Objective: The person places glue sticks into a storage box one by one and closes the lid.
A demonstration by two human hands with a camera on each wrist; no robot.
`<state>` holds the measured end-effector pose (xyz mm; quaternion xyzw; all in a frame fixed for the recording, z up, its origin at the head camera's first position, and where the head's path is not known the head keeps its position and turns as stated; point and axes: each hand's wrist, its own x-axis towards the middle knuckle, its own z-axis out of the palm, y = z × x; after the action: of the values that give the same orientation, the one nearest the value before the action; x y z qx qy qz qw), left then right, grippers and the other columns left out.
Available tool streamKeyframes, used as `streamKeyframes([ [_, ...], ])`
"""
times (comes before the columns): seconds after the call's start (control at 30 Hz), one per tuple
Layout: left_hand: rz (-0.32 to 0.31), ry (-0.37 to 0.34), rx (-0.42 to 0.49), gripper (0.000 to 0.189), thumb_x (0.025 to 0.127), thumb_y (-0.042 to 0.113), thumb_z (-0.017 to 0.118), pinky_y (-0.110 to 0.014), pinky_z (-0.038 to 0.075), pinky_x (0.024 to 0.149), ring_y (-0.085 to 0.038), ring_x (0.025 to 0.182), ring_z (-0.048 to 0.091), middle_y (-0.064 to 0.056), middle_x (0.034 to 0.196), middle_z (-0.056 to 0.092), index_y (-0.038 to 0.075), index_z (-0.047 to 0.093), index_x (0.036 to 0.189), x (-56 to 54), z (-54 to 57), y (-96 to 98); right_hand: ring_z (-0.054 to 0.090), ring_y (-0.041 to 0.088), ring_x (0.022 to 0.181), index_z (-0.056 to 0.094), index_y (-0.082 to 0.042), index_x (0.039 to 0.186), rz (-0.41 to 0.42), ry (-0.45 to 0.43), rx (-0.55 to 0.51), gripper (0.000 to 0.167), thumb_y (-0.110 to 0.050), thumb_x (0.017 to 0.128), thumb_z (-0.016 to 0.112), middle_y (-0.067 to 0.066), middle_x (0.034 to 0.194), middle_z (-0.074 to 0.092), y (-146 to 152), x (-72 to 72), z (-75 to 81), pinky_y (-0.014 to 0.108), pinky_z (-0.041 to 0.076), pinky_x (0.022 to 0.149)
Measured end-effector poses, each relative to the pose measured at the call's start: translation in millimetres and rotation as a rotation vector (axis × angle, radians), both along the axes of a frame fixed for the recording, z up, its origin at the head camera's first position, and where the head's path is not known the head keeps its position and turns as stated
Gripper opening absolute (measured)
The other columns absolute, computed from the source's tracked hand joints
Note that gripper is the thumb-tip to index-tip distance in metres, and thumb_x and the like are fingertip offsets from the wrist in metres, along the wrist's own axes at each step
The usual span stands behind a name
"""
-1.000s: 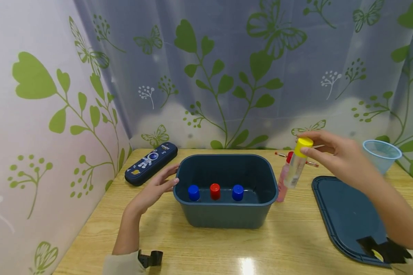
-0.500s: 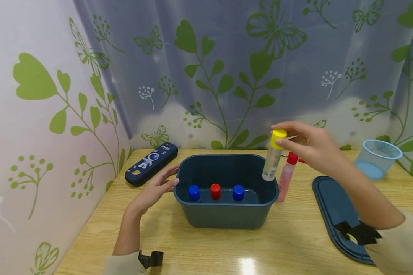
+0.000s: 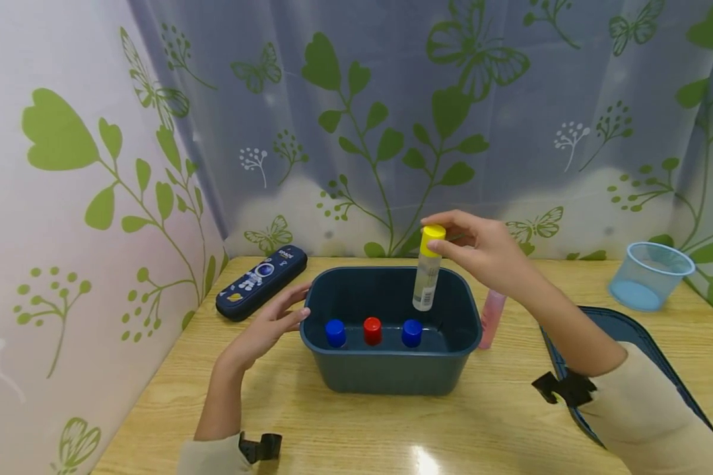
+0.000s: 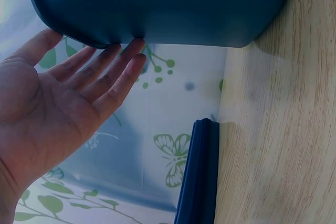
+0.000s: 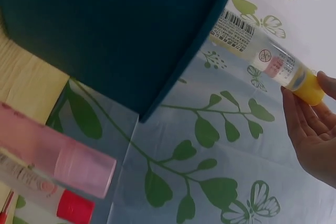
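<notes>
My right hand (image 3: 481,254) pinches the yellow cap of a clear bottle (image 3: 426,284), holding it nearly upright over the right part of a dark teal bin (image 3: 386,373). The bottle's lower end is below the bin's back rim line. In the right wrist view, the bottle shows a barcode label and my thumb and fingers hold its cap. My left hand (image 3: 267,326) rests on the bin's left end; its fairly straight fingers (image 4: 100,69) touch the wall and rim. Inside the bin are a blue cap (image 3: 335,333), a red cap (image 3: 372,331) and another blue cap (image 3: 412,333).
A pink bottle (image 3: 492,320) stands right of the bin, partly behind my forearm. The right wrist view also shows a bottle with a red cap (image 5: 76,206). A dark lid (image 3: 620,323), a light-blue mesh cup (image 3: 650,280) and a navy pencil case (image 3: 261,282) lie around.
My right hand has carried the yellow-capped bottle leftward, from beside the pink bottle to over the bin, and the bottle has become more upright. My left hand and the bin stay put.
</notes>
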<state>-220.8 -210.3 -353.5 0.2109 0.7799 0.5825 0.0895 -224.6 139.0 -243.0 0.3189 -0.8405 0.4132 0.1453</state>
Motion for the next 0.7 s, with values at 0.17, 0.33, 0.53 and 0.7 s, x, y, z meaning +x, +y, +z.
streamKeyframes([
  [0.17, 0.004, -0.004, -0.003, 0.054, 0.097, 0.024, 0.048, -0.049, 0.033, 0.098, -0.034, 0.127, 0.033, -0.016, 0.146, 0.026, 0.009, 0.027, 0.144, 0.6, 0.3, 0.6, 0.059, 0.014, 0.089, 0.059, -0.010, 0.119, 0.018, -0.004, -0.008, 0.032, -0.019, 0.089, 0.062, 0.003, 0.106, 0.062, -13, -7.0, -3.5, 0.031, 0.050, 0.076],
  [0.33, 0.004, 0.001, 0.000, 0.053, 0.097, 0.023, 0.048, -0.049, 0.033, 0.098, -0.034, 0.127, 0.033, -0.017, 0.145, 0.026, 0.008, 0.027, 0.144, 0.8, 0.6, 0.4, 0.059, 0.015, 0.089, 0.059, -0.009, 0.120, 0.041, -0.024, -0.020, 0.033, -0.017, 0.088, 0.063, 0.003, 0.105, 0.061, -25, -12.0, -4.5, 0.031, 0.050, 0.076],
  [0.53, -0.003, 0.007, 0.007, 0.053, 0.097, 0.022, 0.048, -0.049, 0.033, 0.098, -0.034, 0.127, 0.032, -0.017, 0.145, 0.026, 0.007, 0.026, 0.144, 1.5, 1.5, 0.6, 0.059, 0.014, 0.087, 0.059, -0.010, 0.119, 0.059, -0.043, -0.008, 0.032, -0.019, 0.088, 0.064, 0.002, 0.098, 0.062, -38, -16.8, -11.2, 0.033, 0.049, 0.078],
  [0.7, -0.003, 0.012, 0.005, 0.053, 0.097, 0.023, 0.048, -0.049, 0.034, 0.098, -0.034, 0.127, 0.032, -0.017, 0.145, 0.026, 0.007, 0.027, 0.144, 0.4, 0.9, 0.5, 0.060, 0.015, 0.086, 0.060, -0.009, 0.117, 0.084, -0.075, -0.011, 0.031, -0.017, 0.088, 0.064, 0.002, 0.097, 0.063, -48, -19.0, -18.7, 0.033, 0.049, 0.078],
])
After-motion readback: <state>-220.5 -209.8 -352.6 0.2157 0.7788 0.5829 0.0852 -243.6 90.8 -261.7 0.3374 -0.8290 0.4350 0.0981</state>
